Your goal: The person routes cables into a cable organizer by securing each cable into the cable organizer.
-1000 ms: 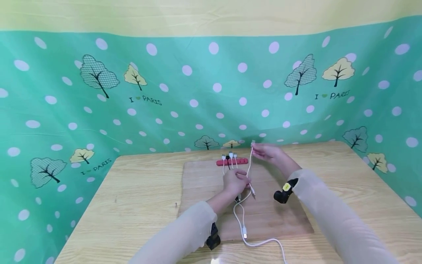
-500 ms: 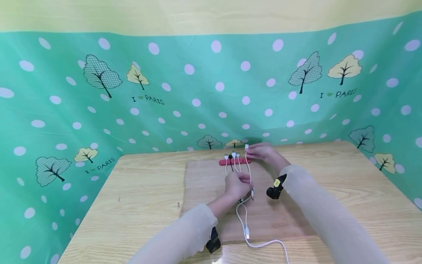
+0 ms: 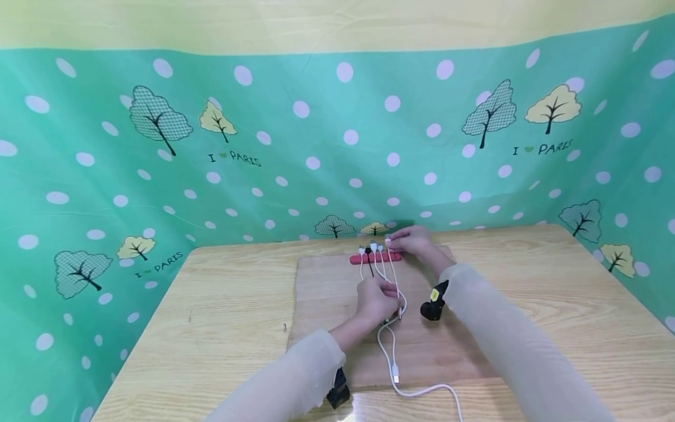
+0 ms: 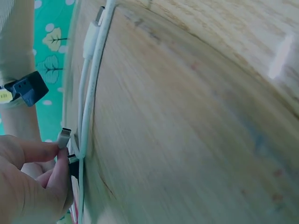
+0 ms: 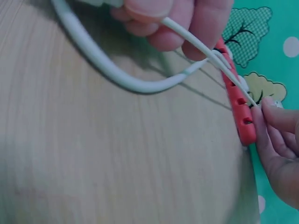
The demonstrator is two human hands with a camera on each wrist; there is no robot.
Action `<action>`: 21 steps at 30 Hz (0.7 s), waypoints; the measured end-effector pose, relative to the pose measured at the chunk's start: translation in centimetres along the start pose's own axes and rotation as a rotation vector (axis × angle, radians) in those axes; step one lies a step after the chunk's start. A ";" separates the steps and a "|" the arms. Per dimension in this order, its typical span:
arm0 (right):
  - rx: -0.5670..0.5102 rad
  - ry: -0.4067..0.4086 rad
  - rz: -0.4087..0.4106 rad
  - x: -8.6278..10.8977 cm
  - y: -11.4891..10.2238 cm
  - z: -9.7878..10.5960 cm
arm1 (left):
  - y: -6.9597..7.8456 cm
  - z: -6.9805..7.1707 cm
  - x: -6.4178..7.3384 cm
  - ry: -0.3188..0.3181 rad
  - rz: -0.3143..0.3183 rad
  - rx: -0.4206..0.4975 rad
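Note:
A red cable holder point(image 3: 375, 258) lies along the far part of a wooden board, with several cables, white ones and a black one, seated in its slots. My right hand point(image 3: 415, 241) pinches a white USB cable just below its plug point(image 3: 388, 240), over the holder's right part. In the right wrist view the thin cable point(image 5: 210, 55) runs taut past the holder's slotted end point(image 5: 247, 133). My left hand point(image 3: 377, 300) pinches the same cable's other end, nearer me. Its small connector point(image 4: 64, 138) sticks out between thumb and finger in the left wrist view.
The wooden board point(image 3: 321, 293) lies on a light wood table point(image 3: 227, 316). A loose white cable end point(image 3: 395, 373) rests on the board, and a thicker white cable point(image 3: 422, 389) trails off the front. A green dotted curtain point(image 3: 295, 140) hangs close behind the table.
My right hand has moved left, carrying the plug from beyond the holder's right end to over its right slots. My left hand keeps its pinch and has barely shifted.

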State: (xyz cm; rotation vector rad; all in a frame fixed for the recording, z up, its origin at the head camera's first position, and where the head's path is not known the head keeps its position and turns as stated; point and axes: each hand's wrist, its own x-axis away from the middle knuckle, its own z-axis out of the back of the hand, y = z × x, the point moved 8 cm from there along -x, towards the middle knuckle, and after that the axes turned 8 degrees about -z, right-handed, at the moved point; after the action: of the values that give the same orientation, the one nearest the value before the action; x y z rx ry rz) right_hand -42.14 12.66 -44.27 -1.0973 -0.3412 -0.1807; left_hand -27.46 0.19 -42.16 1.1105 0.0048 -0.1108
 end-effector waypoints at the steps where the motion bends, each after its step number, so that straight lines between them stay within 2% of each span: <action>1: 0.032 0.022 0.013 0.0 0.0 -0.1 | 0.1 0.0 0.1 0.003 -0.022 -0.017; 6: 0.127 0.084 0.049 0.0 0.5 -0.3 | 0.7 0.1 0.6 0.010 -0.122 -0.105; 11: 0.270 0.164 0.115 0.5 -0.4 -0.5 | 0.9 0.1 0.7 0.004 -0.177 -0.129; 14: 0.298 0.205 0.136 0.9 -1.0 -0.7 | 1.0 0.3 0.6 0.018 -0.204 -0.159; 16: 0.300 0.226 0.122 1.0 -1.1 -0.7 | 1.0 0.2 0.5 0.011 -0.206 -0.177; 21: 0.245 0.238 0.010 1.0 -0.3 -0.5 | 1.1 -0.4 0.9 -0.045 -0.179 -0.237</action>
State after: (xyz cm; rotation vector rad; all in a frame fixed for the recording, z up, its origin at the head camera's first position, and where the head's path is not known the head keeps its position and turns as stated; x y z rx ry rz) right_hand -41.23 12.06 -43.88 -0.8252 -0.1397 -0.2510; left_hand -26.47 0.97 -41.36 0.8695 0.0757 -0.2882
